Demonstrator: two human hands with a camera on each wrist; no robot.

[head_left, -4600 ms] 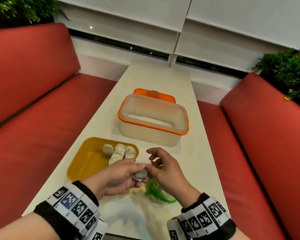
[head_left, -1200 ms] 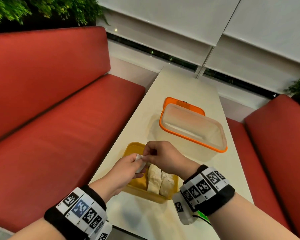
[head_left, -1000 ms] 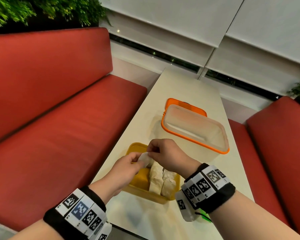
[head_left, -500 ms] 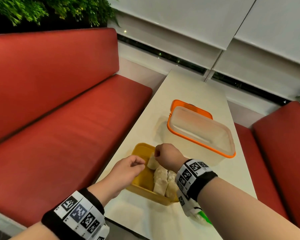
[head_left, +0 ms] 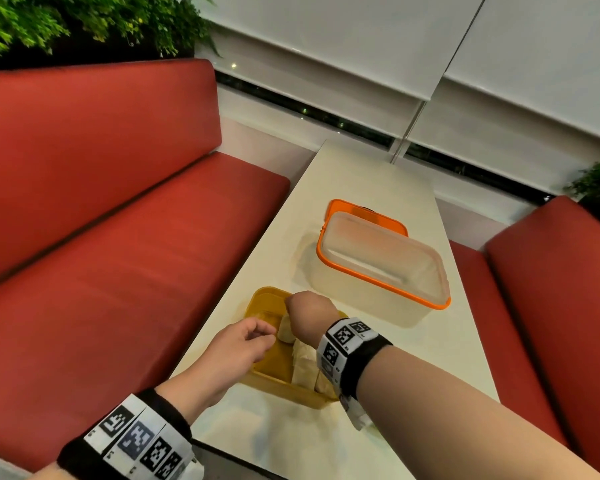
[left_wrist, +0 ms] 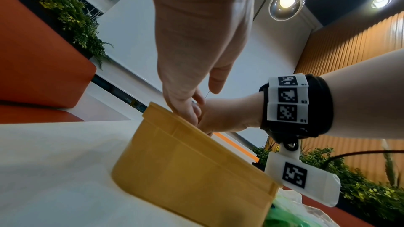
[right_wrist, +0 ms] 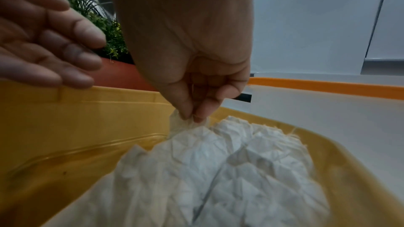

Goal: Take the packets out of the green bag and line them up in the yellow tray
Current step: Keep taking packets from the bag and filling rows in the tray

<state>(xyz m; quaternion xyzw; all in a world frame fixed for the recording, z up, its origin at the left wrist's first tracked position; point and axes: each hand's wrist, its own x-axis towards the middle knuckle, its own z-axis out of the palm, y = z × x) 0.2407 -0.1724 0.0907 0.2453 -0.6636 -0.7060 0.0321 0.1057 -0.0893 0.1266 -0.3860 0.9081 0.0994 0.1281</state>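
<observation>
The right hand (right_wrist: 186,40) reaches down into the yellow tray (head_left: 267,299), its thumb and fingertips (right_wrist: 186,111) pinched together on the crinkled top edge of a white packet (right_wrist: 181,123); in the head view that packet (head_left: 286,332) shows just below the right knuckles, lying at the left end of the row. The left hand (head_left: 238,351) hovers just to the left of the right one, over the tray's left rim, with its fingers loosely curled and nothing in them; from the right wrist view its fingers (right_wrist: 72,44) are spread and relaxed above the tray wall, apart from the packet. Under the right wrist, more white packets (head_left: 305,372) lie side by side on the tray floor, touching one another; how many there are cannot be told, since the wrist band covers part of them. The tray sits on a pale table (head_left: 361,174) directly beneath both hands. Below the right forearm, just beside the tray's near right corner, the green bag (left_wrist: 282,213) lies crumpled on the table; it shows only in the left wrist view. Beyond the right hand stands a clear tub with an orange rim (head_left: 381,268), close to the tray's far side, and behind the tub an orange lid (head_left: 361,211) lies flat. Red bench seats (head_left: 118,271) flank the table on both sides of the hands.
</observation>
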